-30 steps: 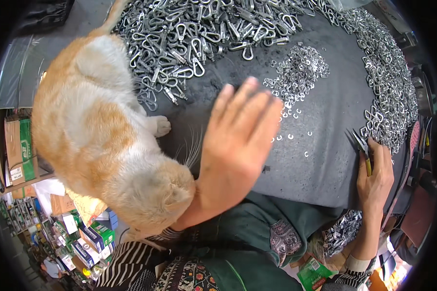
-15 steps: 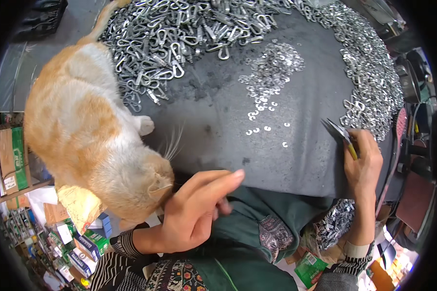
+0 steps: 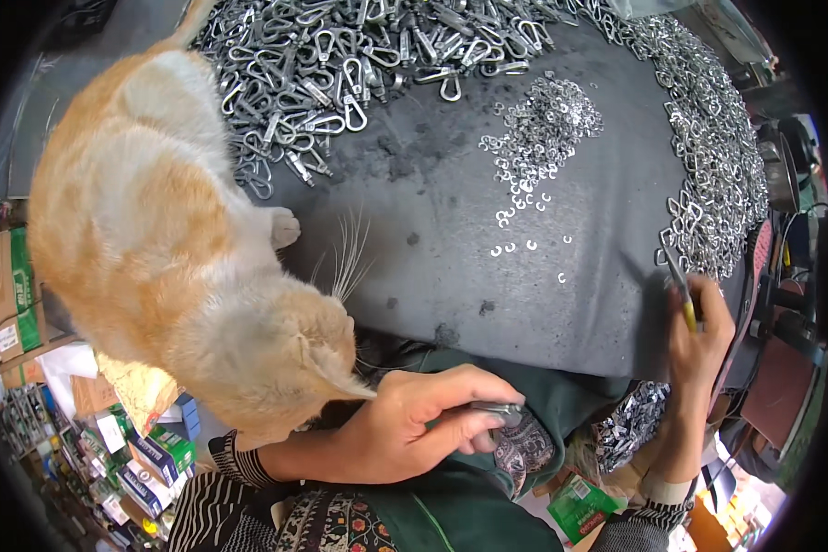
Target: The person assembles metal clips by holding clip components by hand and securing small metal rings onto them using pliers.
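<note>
My left hand [image 3: 423, 426] is closed over my lap, pinching a small grey metal piece [image 3: 499, 409] between thumb and forefinger; its exact kind is partly hidden. My right hand [image 3: 701, 324] grips slim pointed pliers [image 3: 685, 304] with a yellow handle. Their tips reach the near edge of a heap of small linked metal rings [image 3: 708, 175] on the right side of the dark work surface [image 3: 414, 285]. Small open C-shaped rings [image 3: 547, 124] form a loose pile near the middle, several scattered toward me. Metal snap hooks [image 3: 340, 64] are heaped at the far left.
An orange and white cat [image 3: 175, 230] lies along the left edge, its head beside my left forearm and one paw on the surface. Below the right edge sits a bag of small metal parts [image 3: 630, 425]. Boxes [image 3: 156, 469] crowd the lower left.
My left hand has moved right, and a metal piece now shows in its fingers. The pliers have gone to the ring heap, their jaws closer together. The view has shifted slightly.
</note>
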{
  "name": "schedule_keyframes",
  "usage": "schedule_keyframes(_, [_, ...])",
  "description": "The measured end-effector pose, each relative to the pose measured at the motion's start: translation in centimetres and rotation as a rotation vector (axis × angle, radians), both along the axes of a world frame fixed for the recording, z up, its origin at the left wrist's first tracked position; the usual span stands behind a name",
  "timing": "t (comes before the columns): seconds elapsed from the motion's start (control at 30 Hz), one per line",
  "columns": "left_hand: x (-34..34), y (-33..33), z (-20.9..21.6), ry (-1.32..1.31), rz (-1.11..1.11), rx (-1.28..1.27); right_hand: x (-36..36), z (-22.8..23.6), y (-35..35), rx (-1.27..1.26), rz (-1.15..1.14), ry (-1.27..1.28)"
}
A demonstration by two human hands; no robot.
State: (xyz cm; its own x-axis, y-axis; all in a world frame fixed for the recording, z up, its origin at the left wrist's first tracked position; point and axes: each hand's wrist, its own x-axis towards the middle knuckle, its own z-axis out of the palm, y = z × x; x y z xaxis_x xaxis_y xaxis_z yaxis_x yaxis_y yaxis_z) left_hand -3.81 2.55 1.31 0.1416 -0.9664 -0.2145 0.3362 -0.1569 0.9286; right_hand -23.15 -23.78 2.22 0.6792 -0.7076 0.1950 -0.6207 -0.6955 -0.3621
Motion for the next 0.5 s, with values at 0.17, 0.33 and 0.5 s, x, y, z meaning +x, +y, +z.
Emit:
schedule_keyframes(0.17, [0.2,-2.3,0.3,-0.266,0.223,-0.015,4.3,2.7,5.9,0.926,0.323,-0.059])
schedule_keyframes(0.33, [-0.2,-2.1,-0.1,-0.359,0.213,-0.053,5.7,2.4,6.5,0.935,0.487,-0.034])
schedule_keyframes(0.5, [0.0,-2.1,0.1,-0.260,0.185,0.001,5.6,2.6,6.7,0.981,0.448,-0.061])
